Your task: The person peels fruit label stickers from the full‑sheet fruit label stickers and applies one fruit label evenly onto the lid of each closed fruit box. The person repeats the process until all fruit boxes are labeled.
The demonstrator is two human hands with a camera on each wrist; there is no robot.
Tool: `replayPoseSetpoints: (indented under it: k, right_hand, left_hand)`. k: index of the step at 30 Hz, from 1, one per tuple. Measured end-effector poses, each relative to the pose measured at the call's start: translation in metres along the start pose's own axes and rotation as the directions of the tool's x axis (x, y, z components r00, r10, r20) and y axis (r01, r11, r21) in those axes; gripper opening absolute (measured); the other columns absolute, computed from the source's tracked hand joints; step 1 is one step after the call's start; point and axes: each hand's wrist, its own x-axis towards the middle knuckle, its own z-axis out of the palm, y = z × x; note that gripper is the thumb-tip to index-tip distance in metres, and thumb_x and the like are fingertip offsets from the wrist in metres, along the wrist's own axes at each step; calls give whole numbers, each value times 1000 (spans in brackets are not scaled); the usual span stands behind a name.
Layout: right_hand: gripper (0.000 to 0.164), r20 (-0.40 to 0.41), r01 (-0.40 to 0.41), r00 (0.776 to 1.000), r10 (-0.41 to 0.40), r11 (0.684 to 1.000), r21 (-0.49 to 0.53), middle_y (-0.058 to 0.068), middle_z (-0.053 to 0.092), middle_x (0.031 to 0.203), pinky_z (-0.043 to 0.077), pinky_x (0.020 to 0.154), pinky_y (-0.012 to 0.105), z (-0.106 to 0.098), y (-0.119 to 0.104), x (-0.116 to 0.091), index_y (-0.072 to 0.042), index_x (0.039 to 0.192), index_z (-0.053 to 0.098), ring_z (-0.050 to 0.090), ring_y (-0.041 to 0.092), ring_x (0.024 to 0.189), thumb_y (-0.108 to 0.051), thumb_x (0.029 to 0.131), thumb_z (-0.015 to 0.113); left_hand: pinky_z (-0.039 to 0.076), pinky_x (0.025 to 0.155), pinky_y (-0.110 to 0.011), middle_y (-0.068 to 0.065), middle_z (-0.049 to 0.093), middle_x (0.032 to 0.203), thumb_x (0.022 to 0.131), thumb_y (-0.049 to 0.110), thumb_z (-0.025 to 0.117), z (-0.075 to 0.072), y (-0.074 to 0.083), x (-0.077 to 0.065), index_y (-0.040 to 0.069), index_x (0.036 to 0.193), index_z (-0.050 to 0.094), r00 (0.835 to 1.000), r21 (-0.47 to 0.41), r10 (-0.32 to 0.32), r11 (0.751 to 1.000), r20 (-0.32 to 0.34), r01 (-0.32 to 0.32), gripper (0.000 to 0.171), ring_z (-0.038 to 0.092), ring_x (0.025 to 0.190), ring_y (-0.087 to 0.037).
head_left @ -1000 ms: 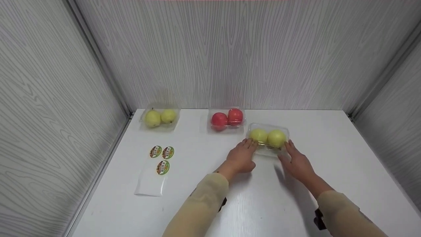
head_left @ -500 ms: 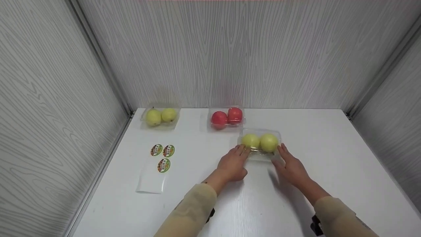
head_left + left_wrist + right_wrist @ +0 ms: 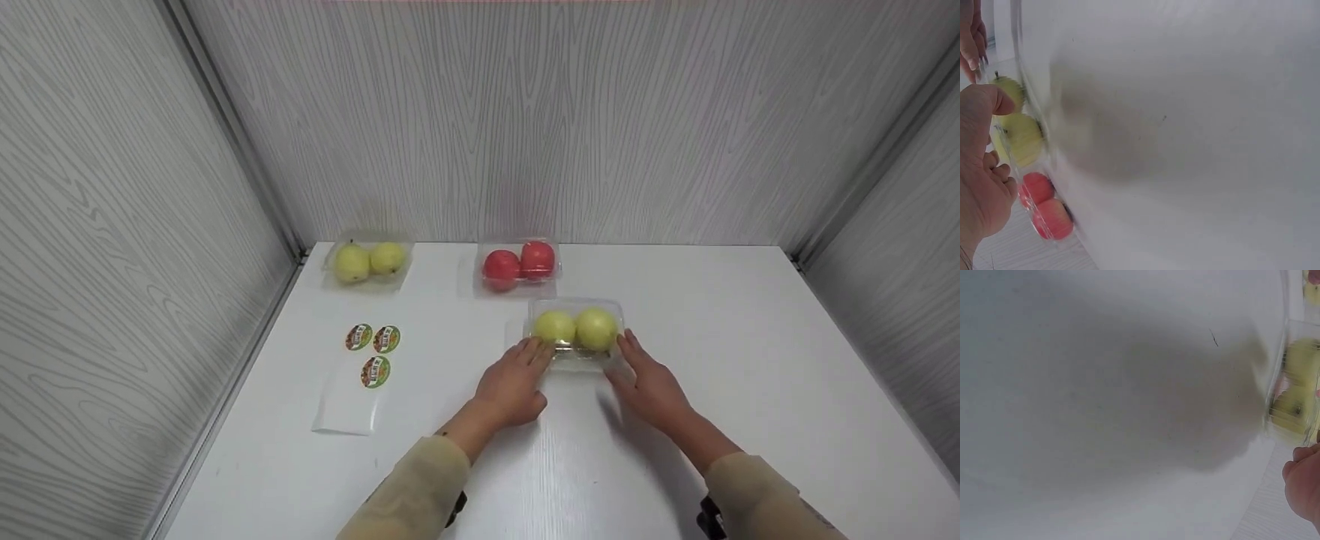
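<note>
A clear plastic clamshell box (image 3: 576, 362) holding two yellow-green pears (image 3: 598, 328) stands in the middle of the white table. At its near left corner my left hand (image 3: 510, 384) touches the lid with outstretched fingers, the thumb held apart from the box. My right hand (image 3: 651, 386) lies along the box's right side, fingers extended and thumb by the near right corner. In the left wrist view the same pears (image 3: 1022, 140) show behind my left thumb. The right wrist view catches the box (image 3: 1292, 382) at its right edge, partly cut off.
Behind the hands, a clear box with two red apples (image 3: 502, 268) stands near the back wall (image 3: 450, 127). Another box with two pears (image 3: 352, 262) is at the back left. Round fruit stickers (image 3: 376, 371) sit on a backing sheet (image 3: 345, 412) at left.
Both hands have slid the box of pears to the left and a little nearer to me. The other two boxes and the stickers stay where they were.
</note>
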Motion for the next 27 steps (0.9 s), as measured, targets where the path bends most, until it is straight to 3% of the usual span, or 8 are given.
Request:
replayPoseSetpoints:
  k: [9,19,24,27]
  right_hand:
    - [69,8,38,999,-38,999,-22,20,25,171,34,119,62,8,-10,0,1,164,32,37,47,150,-34,110,58]
    - [70,29,78,997,-76,996,-40,19,25,172,37,117,63,12,-20,4,-1,165,32,38,47,149,-35,110,59]
    - [71,50,61,997,-57,995,-79,18,25,172,37,115,65,12,-25,2,-3,165,32,38,51,148,-39,110,58]
    - [72,39,55,998,-51,993,-101,19,25,172,37,114,67,11,-29,2,-4,165,33,39,55,146,-40,109,59]
  left_hand:
    - [23,128,-35,-12,35,170,91,19,64,-4,-6,-17,11,166,35,1000,59,-6,998,-13,7,80,30,158,-27]
    - [23,128,-39,-13,36,170,93,18,63,-6,-16,-30,8,166,35,999,103,17,995,-41,-12,79,31,157,-31]
    - [24,128,-43,-13,40,167,99,26,62,-5,-17,-33,8,165,37,998,187,29,982,-51,-19,73,34,156,-31]
    - [26,127,-44,-14,44,165,103,35,60,-6,-18,-32,8,163,40,995,216,42,976,-95,-21,68,38,154,-31]
